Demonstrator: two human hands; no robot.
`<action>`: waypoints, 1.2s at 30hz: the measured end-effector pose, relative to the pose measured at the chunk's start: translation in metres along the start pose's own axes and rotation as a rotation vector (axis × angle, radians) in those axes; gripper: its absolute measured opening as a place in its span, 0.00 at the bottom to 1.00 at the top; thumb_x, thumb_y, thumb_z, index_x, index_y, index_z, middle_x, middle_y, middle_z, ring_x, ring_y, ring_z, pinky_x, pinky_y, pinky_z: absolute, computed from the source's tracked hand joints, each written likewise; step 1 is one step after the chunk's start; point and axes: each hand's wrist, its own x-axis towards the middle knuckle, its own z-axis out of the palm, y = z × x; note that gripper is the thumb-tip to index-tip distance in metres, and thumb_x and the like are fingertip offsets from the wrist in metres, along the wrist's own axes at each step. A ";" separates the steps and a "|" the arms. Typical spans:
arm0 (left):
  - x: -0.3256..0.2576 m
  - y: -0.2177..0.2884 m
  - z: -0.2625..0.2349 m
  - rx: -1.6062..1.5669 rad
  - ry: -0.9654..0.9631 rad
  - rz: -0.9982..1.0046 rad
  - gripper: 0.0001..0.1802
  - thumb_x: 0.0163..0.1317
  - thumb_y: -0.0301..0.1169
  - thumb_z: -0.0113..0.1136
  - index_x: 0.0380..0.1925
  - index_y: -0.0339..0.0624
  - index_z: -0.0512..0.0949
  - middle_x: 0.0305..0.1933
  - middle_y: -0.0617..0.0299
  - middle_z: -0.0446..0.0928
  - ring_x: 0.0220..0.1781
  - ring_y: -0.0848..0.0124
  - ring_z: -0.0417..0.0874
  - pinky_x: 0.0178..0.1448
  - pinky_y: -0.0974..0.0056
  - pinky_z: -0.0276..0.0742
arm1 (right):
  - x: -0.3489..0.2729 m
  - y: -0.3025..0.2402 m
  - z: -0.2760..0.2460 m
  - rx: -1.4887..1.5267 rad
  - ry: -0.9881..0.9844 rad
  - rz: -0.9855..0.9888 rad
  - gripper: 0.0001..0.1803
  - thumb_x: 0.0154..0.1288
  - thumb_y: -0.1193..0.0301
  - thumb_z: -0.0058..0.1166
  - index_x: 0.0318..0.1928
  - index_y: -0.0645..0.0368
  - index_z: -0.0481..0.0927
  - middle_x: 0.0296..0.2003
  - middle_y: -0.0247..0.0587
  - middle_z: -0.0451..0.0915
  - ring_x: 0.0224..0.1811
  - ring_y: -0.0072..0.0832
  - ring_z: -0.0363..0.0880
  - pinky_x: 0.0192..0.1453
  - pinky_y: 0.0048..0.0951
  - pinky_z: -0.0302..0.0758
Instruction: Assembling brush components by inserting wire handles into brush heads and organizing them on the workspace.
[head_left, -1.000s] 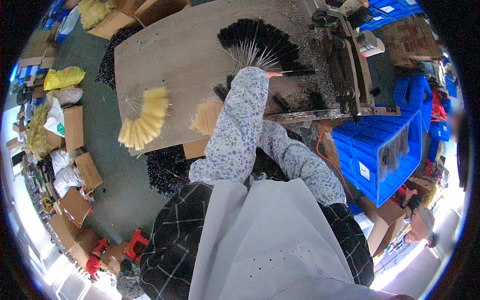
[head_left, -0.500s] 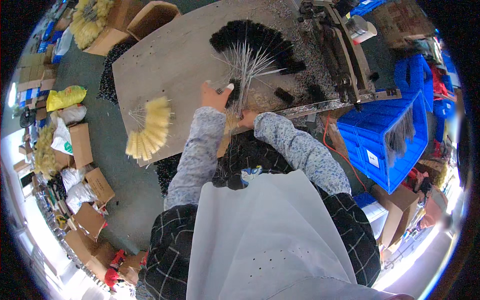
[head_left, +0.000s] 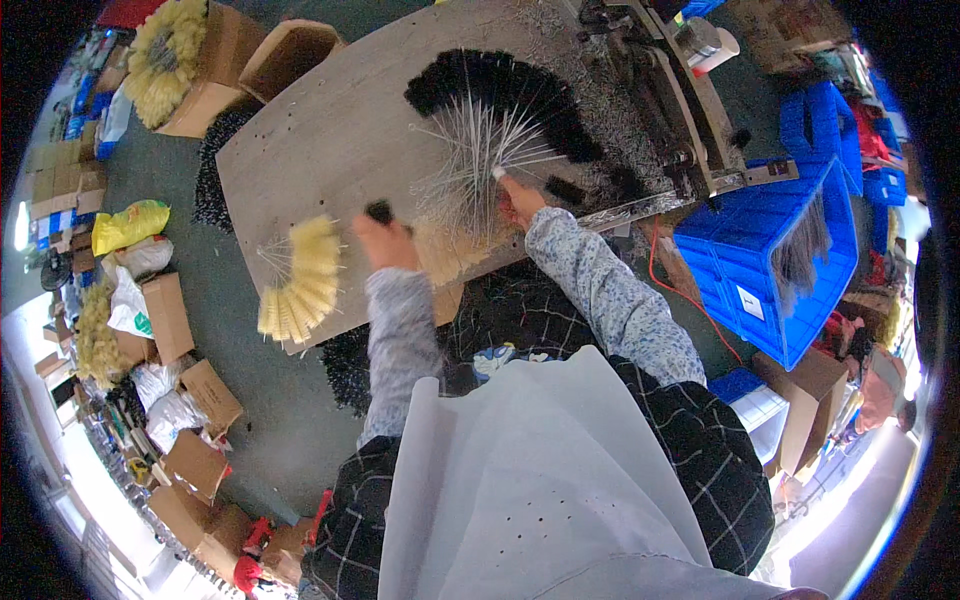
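My left hand (head_left: pixel 385 243), smeared by motion, is over the wooden table between the pale brushes and the wire stems. A small black bristle brush (head_left: pixel 379 211) sticks out past its closed fingers. My right hand (head_left: pixel 520 203) lies at the right side of the fanned wire stems (head_left: pixel 478 150), fingers curled and a white-tipped thumb against them; what it pinches is hidden. The stems belong to a fan of black brushes (head_left: pixel 500 80) spread beyond my hands. A loose black brush (head_left: pixel 565 190) rests right of my right hand. Several cream bristle brushes (head_left: pixel 305 285) form a fan at the left.
A dark metal machine (head_left: pixel 655 90) stands on the table's right end, with scraps around it. Blue crates (head_left: pixel 725 265) sit on the right, one holding grey bristles. An orange cable (head_left: pixel 652 280) hangs below the edge. Open cardboard boxes (head_left: pixel 290 60) stand far left.
My left hand has moved left, away from the stems, carrying the black brush. My right hand has gone up and slightly right along the stems, whose near ends now spread wider.
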 end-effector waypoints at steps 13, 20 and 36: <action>0.180 0.159 -0.001 -0.135 -0.074 0.509 0.15 0.46 0.29 0.49 0.35 0.35 0.64 0.36 0.42 0.68 0.42 0.46 0.68 0.43 0.51 0.64 | -0.022 -0.045 0.026 0.482 0.290 0.043 0.50 0.48 0.64 0.57 0.62 0.57 0.35 0.29 0.37 0.65 0.23 0.23 0.63 0.23 0.24 0.61; 0.159 0.077 0.156 -0.315 -0.198 0.168 0.48 0.36 0.47 0.66 0.51 0.26 0.54 0.54 0.43 0.59 0.53 0.54 0.64 0.58 0.60 0.57 | -0.044 -0.055 0.018 0.853 -0.006 -0.238 0.22 0.50 0.57 0.56 0.40 0.55 0.64 0.30 0.28 0.64 0.25 0.20 0.60 0.28 0.22 0.58; 0.057 0.083 0.093 -0.312 -0.820 0.007 0.46 0.40 0.55 0.57 0.52 0.31 0.57 0.51 0.46 0.65 0.50 0.52 0.67 0.58 0.58 0.53 | -0.080 -0.099 0.042 -0.402 0.205 -0.414 0.58 0.30 0.41 0.56 0.58 0.63 0.49 0.49 0.54 0.62 0.50 0.49 0.63 0.53 0.44 0.60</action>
